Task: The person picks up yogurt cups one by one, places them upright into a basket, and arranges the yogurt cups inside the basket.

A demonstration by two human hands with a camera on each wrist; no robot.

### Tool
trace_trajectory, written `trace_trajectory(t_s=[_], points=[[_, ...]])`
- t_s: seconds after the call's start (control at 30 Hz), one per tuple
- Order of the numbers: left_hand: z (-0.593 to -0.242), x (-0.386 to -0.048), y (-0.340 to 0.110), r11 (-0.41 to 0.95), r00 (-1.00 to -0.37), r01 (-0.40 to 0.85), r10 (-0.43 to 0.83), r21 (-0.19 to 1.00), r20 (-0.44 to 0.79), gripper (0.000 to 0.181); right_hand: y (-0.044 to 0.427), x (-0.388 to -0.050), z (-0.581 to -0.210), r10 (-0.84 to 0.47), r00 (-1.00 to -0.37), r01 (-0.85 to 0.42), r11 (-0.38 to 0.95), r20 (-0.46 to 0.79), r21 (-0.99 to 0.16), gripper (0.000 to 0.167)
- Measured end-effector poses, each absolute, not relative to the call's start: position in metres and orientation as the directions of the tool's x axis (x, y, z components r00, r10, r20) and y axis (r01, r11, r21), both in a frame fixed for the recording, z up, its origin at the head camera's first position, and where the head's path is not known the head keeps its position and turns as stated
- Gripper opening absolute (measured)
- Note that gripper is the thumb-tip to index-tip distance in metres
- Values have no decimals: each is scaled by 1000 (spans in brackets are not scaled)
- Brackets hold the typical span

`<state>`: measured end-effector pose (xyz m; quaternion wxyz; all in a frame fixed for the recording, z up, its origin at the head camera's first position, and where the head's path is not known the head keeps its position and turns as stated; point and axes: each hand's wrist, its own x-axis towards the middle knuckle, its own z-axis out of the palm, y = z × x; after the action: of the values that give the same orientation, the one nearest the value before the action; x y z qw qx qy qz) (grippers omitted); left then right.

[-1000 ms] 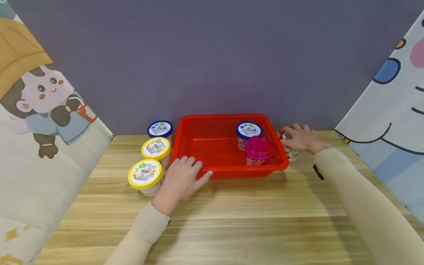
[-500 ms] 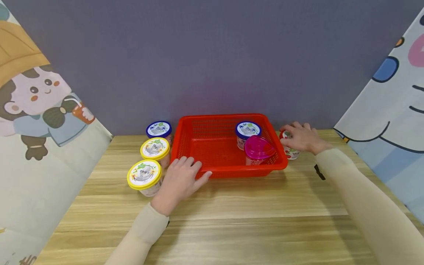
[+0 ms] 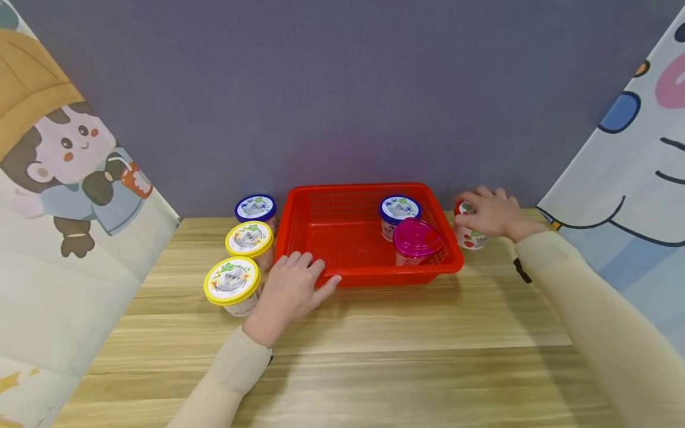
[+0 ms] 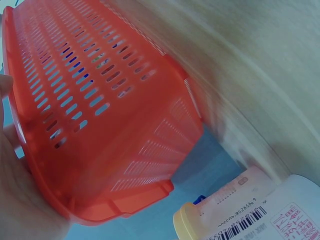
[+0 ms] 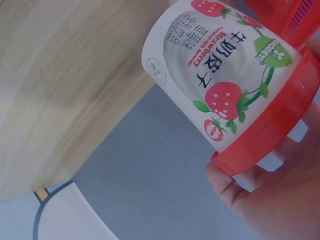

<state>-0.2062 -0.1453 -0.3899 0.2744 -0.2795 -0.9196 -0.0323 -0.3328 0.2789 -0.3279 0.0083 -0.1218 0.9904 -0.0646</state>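
My left hand (image 3: 289, 291) rests with its fingers over the near left corner of the red basket (image 3: 374, 272); the left wrist view has part of that hand (image 4: 20, 200) along the basket's rim. Right of the basket, my right hand (image 3: 495, 215) grips the red lid of a strawberry cup (image 3: 472, 239) from above. In the right wrist view the cup (image 5: 225, 75) shows its strawberry print, with fingers curled round the lid's edge. Inside the basket, at its right side, are a blue-lidded cup (image 3: 399, 209) and a pink-lidded cup (image 3: 417, 239).
Left of the basket stand two yellow-lidded cups (image 3: 232, 280) (image 3: 250, 239) and, behind them, a blue-lidded cup (image 3: 255, 208). A grey wall (image 3: 342, 95) rises behind the wooden table (image 3: 374, 356), with printed cloths on both sides.
My right hand has moved slightly right and back, and more of the strawberry cup shows beside the basket. My left hand stays on the basket's corner.
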Motion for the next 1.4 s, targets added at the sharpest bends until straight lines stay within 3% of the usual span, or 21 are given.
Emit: trace_trajectory(t_s=[1.4], points=[[-386, -205, -144, 846, -714, 526, 493, -84, 498, 45, 249, -317, -260, -295, -952, -299, 953, 81, -47, 57]])
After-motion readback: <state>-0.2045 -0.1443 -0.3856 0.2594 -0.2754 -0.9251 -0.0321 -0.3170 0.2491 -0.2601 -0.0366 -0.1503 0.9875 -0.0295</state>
